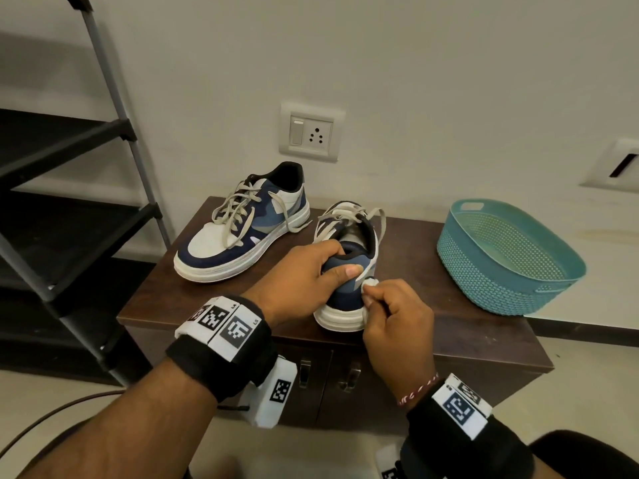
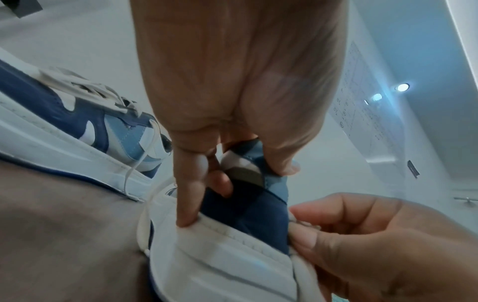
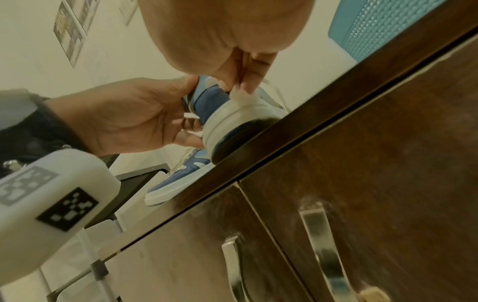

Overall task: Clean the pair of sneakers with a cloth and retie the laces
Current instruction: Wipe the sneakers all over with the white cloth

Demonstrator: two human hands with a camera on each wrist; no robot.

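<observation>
The right hand (image 1: 394, 316) pinches a small white cloth (image 1: 369, 282) between thumb and fingertips and presses it to the heel side of the near sneaker (image 1: 349, 271), just above the white sole. The left hand (image 1: 304, 274) grips that sneaker's heel, thumb across the blue back panel and fingers curled into the collar. This shoe stands at the front edge of the worktop (image 1: 449, 326), heel toward the person, laces loose. To wipe well, the left hand should probably keep the heel braced while the cloth runs in short strokes along the seam between upper and sole, turning the shoe to reach each side. The second sneaker (image 1: 238, 229) sits toward the back left corner, laces also untied. A teal basket (image 1: 511, 271) stands at the right edge.
</observation>
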